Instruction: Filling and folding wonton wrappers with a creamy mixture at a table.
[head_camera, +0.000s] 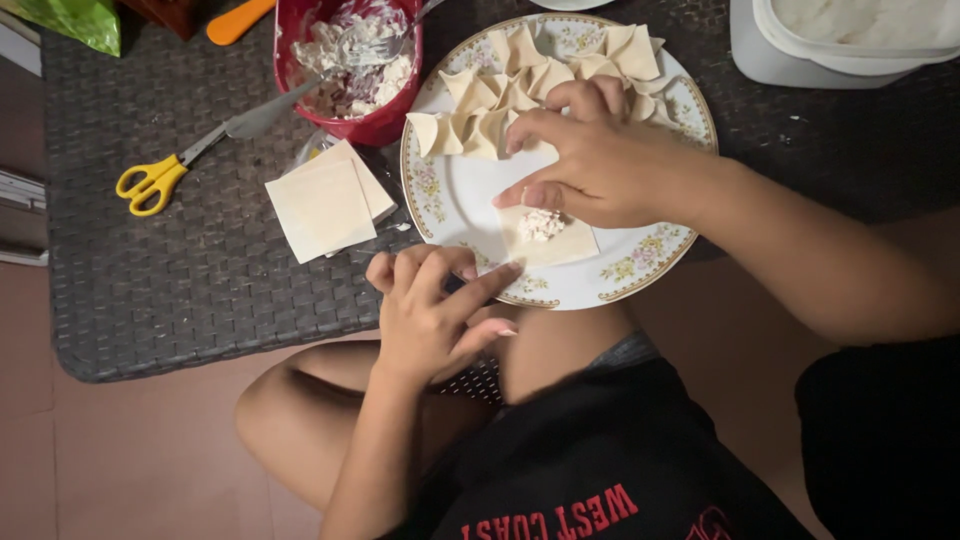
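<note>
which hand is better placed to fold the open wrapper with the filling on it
Right, probably. The right hand already lies over the open wrapper, fingertips beside the filling. The left hand only reaches the wrapper's near corner at the plate rim.

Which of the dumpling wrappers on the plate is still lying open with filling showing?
The flat wrapper at the plate's near edge, under the right hand; white filling sits on it. The others, along the far rim, are folded shut.

Glossy glazed ceramic plate (445, 200); matt, floury dough wrappers (320, 205); dark woven wicker tabletop (180, 290), rough-textured; shiny red plastic bowl (385, 125); smooth yellow plastic handles and dull metal blades on scissors (185, 160).
</note>
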